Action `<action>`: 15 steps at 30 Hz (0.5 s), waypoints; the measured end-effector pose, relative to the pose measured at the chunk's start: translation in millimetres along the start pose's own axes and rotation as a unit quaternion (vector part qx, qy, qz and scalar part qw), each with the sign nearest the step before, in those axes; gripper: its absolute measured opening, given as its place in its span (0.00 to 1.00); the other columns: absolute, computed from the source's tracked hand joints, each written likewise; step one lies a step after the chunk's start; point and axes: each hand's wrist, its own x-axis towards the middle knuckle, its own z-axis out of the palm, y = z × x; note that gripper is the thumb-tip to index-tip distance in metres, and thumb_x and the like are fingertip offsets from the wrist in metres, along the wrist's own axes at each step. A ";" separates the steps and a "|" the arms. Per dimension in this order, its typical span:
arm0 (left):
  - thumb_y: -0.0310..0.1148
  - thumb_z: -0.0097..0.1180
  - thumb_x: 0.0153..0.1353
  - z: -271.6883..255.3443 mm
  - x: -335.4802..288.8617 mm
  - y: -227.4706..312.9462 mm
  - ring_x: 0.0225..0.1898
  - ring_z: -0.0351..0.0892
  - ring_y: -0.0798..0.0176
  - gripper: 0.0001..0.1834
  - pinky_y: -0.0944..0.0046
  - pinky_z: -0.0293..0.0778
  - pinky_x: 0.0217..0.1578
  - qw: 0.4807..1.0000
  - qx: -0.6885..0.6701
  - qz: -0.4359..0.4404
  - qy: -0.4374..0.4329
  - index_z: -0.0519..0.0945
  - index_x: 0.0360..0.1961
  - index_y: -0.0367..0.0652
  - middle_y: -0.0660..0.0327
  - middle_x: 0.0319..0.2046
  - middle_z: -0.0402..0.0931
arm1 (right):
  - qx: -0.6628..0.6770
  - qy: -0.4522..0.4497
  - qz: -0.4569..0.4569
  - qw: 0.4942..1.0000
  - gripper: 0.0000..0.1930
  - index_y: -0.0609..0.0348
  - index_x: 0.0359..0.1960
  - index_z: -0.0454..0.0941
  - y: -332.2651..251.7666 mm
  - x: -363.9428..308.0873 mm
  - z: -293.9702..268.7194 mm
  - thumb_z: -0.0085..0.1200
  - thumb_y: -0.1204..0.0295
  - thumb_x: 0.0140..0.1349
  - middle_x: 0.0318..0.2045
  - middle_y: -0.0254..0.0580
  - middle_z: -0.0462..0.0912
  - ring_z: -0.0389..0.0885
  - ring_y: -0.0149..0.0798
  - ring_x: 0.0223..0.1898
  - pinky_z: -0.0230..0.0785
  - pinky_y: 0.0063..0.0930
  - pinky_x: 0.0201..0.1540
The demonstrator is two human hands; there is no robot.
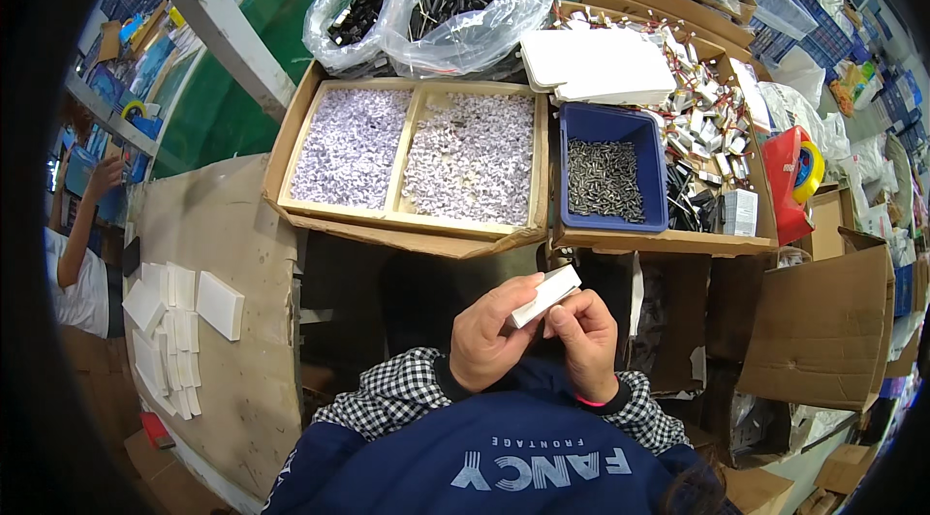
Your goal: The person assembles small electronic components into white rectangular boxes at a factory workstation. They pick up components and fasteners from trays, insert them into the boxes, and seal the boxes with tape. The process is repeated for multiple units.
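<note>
Above my lap, a small white box (545, 296) is held slantwise between both hands. My left hand (491, 333) wraps round its lower left end, fingers closed. At the box's right end, my right hand (585, 333) pinches with thumb and fingertips; whether anything else is in that pinch is hidden. Beyond my hands stands a blue bin (666, 171) of small dark metal pieces. To its left lies a divided tray (395, 156) filled with tiny white parts.
Several white boxes (221, 306) lie on the board-topped table at left. Clear bags (465, 31) of black parts stand at the back. White cards (599, 64) rest on a carton of wired parts. An open carton (823, 321) stands at right. Another person's hand (105, 176) shows far left.
</note>
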 end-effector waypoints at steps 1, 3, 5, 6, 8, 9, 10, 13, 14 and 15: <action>0.15 0.63 0.47 0.5 -0.4 -0.2 0.45 0.80 0.50 0.26 0.63 0.77 0.44 1.000 -0.003 0.001 0.001 0.71 0.48 0.41 0.49 0.46 0.77 | -0.001 0.003 0.003 1.000 0.05 0.61 0.31 0.70 0.1 -0.2 0.4 0.51 0.76 0.64 0.29 0.35 0.75 0.73 0.24 0.30 0.68 0.17 0.32; 0.15 0.64 0.47 1.5 -1.1 -0.2 0.46 0.80 0.50 0.27 0.62 0.77 0.44 1.000 -0.006 0.002 0.006 0.70 0.48 0.41 0.48 0.47 0.77 | -0.007 0.006 0.007 1.000 0.05 0.61 0.30 0.70 0.0 -0.4 1.0 0.52 0.76 0.64 0.29 0.35 0.75 0.74 0.24 0.30 0.69 0.17 0.33; 0.15 0.64 0.46 2.2 -1.8 0.2 0.46 0.80 0.50 0.28 0.62 0.77 0.45 1.000 -0.012 -0.003 0.012 0.69 0.48 0.41 0.48 0.47 0.77 | -0.017 0.008 0.009 1.000 0.05 0.61 0.30 0.70 -0.4 -0.5 1.3 0.52 0.76 0.64 0.29 0.35 0.75 0.73 0.24 0.29 0.69 0.17 0.32; 0.15 0.64 0.46 2.5 -2.0 0.4 0.46 0.80 0.50 0.28 0.62 0.77 0.45 1.000 -0.009 0.000 0.015 0.69 0.48 0.41 0.48 0.47 0.77 | -0.017 0.009 0.012 1.000 0.05 0.61 0.30 0.70 -1.0 -0.4 1.5 0.52 0.76 0.64 0.29 0.35 0.75 0.74 0.23 0.29 0.70 0.17 0.32; 0.14 0.64 0.45 3.1 -2.5 0.5 0.46 0.80 0.50 0.28 0.62 0.78 0.45 1.000 -0.017 -0.001 0.021 0.69 0.48 0.41 0.48 0.47 0.77 | -0.008 0.010 0.018 1.000 0.06 0.61 0.30 0.70 -2.4 -0.3 2.0 0.52 0.76 0.64 0.29 0.35 0.75 0.74 0.23 0.29 0.71 0.18 0.32; 0.14 0.65 0.45 3.4 -2.8 0.4 0.46 0.80 0.49 0.29 0.61 0.78 0.45 1.000 -0.012 0.008 0.021 0.69 0.49 0.41 0.48 0.47 0.77 | -0.017 0.012 0.022 1.000 0.06 0.61 0.30 0.70 -3.2 -0.2 2.3 0.53 0.76 0.64 0.28 0.34 0.75 0.74 0.23 0.28 0.71 0.17 0.32; 0.14 0.65 0.44 3.7 -3.1 0.2 0.46 0.80 0.49 0.30 0.61 0.78 0.45 1.000 -0.011 0.013 0.021 0.69 0.49 0.41 0.48 0.47 0.77 | -0.019 0.015 0.025 0.999 0.06 0.61 0.29 0.70 -4.4 -0.3 2.7 0.53 0.76 0.64 0.28 0.34 0.76 0.74 0.23 0.28 0.72 0.17 0.32; 0.14 0.65 0.43 4.6 -3.1 -1.7 0.46 0.80 0.49 0.30 0.61 0.79 0.44 0.999 -0.019 0.033 0.031 0.70 0.49 0.42 0.48 0.47 0.77 | -0.027 0.022 0.037 0.999 0.07 0.62 0.29 0.70 -8.4 -0.4 4.0 0.54 0.76 0.63 0.26 0.34 0.77 0.75 0.23 0.27 0.72 0.17 0.30; 0.14 0.65 0.43 4.5 -2.9 -2.6 0.46 0.80 0.48 0.30 0.61 0.79 0.44 0.998 -0.028 0.041 0.035 0.71 0.49 0.42 0.48 0.47 0.77 | -0.030 0.025 0.042 0.998 0.07 0.62 0.29 0.70 -9.9 -0.4 4.3 0.54 0.76 0.63 0.26 0.34 0.77 0.76 0.23 0.26 0.72 0.17 0.30; 0.14 0.64 0.42 3.9 -2.5 -3.3 0.46 0.80 0.48 0.29 0.61 0.79 0.44 0.998 -0.014 0.050 0.026 0.72 0.48 0.42 0.48 0.47 0.77 | -0.035 0.023 0.047 0.998 0.07 0.62 0.29 0.69 -11.4 -0.3 4.5 0.54 0.76 0.63 0.26 0.35 0.77 0.76 0.24 0.26 0.72 0.17 0.29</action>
